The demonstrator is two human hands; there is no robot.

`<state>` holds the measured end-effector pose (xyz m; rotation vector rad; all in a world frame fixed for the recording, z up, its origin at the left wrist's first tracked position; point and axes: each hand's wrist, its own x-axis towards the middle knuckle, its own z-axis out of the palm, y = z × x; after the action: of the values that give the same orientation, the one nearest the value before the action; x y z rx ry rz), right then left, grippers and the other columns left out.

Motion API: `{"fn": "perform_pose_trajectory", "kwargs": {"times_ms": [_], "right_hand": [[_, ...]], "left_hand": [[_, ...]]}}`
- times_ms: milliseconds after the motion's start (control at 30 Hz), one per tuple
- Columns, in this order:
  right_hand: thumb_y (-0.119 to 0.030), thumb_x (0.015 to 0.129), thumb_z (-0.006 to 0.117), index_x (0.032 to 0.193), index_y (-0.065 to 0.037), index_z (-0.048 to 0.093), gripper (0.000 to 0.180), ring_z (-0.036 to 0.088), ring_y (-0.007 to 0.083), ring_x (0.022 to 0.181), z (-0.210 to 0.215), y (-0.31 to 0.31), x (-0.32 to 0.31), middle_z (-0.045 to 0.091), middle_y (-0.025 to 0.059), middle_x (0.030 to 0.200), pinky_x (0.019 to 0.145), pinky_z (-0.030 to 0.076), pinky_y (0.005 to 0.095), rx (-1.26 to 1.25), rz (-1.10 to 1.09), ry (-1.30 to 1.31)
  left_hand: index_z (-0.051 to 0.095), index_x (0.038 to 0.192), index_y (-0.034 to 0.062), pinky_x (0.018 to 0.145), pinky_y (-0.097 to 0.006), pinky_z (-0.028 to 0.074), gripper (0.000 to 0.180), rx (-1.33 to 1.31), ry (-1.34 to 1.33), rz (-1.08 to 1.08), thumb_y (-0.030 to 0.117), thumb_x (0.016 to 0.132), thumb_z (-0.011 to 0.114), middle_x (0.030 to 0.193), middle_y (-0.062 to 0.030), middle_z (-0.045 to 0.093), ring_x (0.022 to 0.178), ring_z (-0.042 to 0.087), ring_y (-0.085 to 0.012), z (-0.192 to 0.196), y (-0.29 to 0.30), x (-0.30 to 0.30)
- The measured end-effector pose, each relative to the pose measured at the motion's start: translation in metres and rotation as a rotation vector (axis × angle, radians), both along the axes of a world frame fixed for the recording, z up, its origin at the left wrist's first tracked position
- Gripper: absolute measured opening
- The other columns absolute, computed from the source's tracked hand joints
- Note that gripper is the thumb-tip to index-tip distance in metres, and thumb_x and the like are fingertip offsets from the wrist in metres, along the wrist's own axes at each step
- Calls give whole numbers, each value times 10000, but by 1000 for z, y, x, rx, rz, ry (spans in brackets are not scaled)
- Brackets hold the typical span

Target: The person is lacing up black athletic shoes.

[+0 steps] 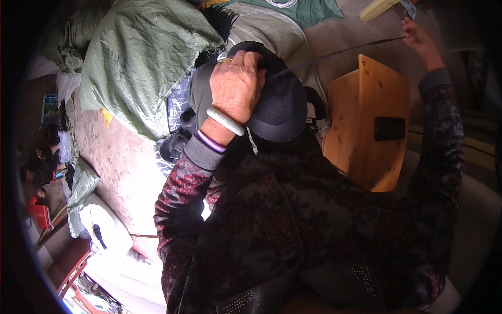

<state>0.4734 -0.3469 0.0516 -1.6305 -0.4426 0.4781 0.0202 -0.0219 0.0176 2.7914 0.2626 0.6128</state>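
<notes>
A black cap with small perforations lies in front of my body, above my lap. My left hand is closed over its left part, with the fingers curled down onto the cap. An olive-grey piece shows just left of that hand; whether it belongs to the same cap, I cannot tell. From the black cap a thin dark cord runs taut up to the right. At its far end my right hand, arm raised and stretched out, pinches it. My left fingertips are partly hidden.
On the right stands a wooden stool with a black phone on it. Green woven sacks are heaped at the far left, with another cap below them. A yellowish wooden beam is beyond my right hand.
</notes>
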Motion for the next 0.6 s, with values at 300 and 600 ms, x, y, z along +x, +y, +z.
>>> {"fn": "perform_pose_trajectory", "kwargs": {"times_ms": [300, 600], "right_hand": [[-116, 865, 647, 1193, -59, 566, 343, 462, 26, 645, -5, -3, -25, 622, -22, 854, 485, 322, 195, -433, -252, -51], [-188, 944, 550, 1309, -70, 554, 383, 393, -2, 603, 4, -8, -30, 683, -70, 1008, 500, 301, 170, -580, -164, -64]], "left_hand": [[641, 997, 98, 752, -429, 528, 174, 142, 210, 101, 189, 850, 660, 946, -110, 630, 883, 651, -331, 2, 11, 11], [655, 982, 44, 715, -387, 536, 215, -386, 187, 155, 223, 864, 675, 841, -151, 704, 772, 694, -317, 8, 31, 13]]}}
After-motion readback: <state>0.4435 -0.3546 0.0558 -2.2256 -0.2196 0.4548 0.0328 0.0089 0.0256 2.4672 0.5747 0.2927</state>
